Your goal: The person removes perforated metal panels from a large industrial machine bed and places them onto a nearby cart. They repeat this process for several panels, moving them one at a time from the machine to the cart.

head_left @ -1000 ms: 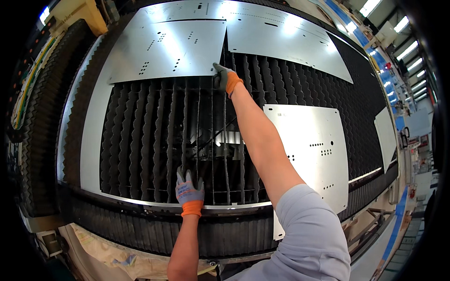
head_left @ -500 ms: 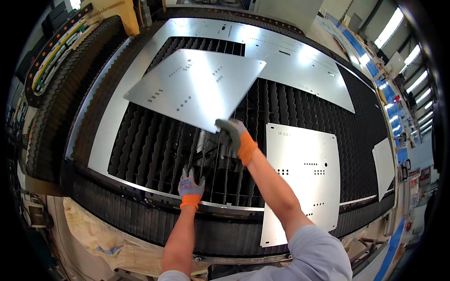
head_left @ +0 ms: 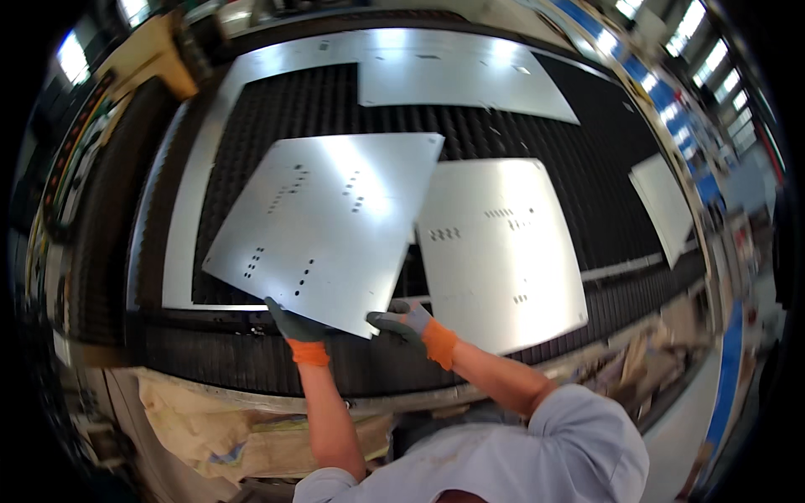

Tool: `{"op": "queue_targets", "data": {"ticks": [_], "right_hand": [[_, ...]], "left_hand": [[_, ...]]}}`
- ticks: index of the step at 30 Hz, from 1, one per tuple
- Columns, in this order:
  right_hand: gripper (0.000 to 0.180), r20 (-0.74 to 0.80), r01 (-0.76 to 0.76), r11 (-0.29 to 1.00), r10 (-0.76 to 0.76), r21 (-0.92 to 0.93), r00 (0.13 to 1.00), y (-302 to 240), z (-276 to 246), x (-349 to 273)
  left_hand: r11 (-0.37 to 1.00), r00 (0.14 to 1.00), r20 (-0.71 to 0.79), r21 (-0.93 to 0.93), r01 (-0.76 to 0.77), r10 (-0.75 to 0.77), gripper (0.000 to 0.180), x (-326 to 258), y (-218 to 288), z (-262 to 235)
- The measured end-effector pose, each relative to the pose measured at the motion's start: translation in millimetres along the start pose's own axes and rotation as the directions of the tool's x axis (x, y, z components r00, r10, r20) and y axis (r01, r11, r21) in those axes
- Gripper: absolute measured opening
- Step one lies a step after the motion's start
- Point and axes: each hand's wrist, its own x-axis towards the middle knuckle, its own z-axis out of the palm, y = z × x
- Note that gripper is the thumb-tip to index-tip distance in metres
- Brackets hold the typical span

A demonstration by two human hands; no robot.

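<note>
A flat metal sheet (head_left: 327, 226) with rows of punched holes is held tilted over the slatted bed. My left hand (head_left: 295, 325), in a grey glove with an orange cuff, grips its near edge; the fingers under the sheet are hidden. At the near right corner my right hand (head_left: 409, 325), gloved alike, pinches the sheet between thumb and fingers. To the right a second punched metal panel (head_left: 503, 277) lies on the bed, partly covered by the held sheet.
Dark wavy slats (head_left: 277, 105) form the machine bed. A large cut-out metal skeleton (head_left: 457, 71) lies across its back and left. Smaller metal pieces (head_left: 662, 201) sit at the right edge. Tan sacking (head_left: 193, 419) hangs below the near side.
The sheet has come nearer to me and lower in view. My left hand, empty over the slats before, now grips its near edge. The right hand keeps its corner.
</note>
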Motion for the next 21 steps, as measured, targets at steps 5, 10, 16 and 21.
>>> {"op": "queue_targets", "data": {"ticks": [5,10,16,21], "right_hand": [[0.025,0.303,0.406,0.914,-0.385,-0.005,0.872,2.0,-40.8,-24.7],[0.037,-0.056,0.183,0.956,-0.201,-0.227,0.978,-20.4,-71.6,-25.3],[0.046,0.276,-0.154,0.672,-0.078,0.725,0.958,52.4,-146.5,76.5],[0.035,-0.176,0.235,0.682,-0.156,0.692,0.972,-15.8,-98.2,94.7]], "left_hand": [[0.982,0.993,-0.094,0.170,0.084,-0.068,0.046,0.5,-23.8,19.8],[0.958,0.993,-0.102,0.271,0.092,-0.067,0.021,30.4,-40.2,18.6],[0.928,0.980,-0.080,0.313,0.201,-0.185,0.022,49.5,0.3,-24.3],[0.806,0.998,0.032,0.588,-0.060,0.050,0.036,76.4,23.9,12.5]]}}
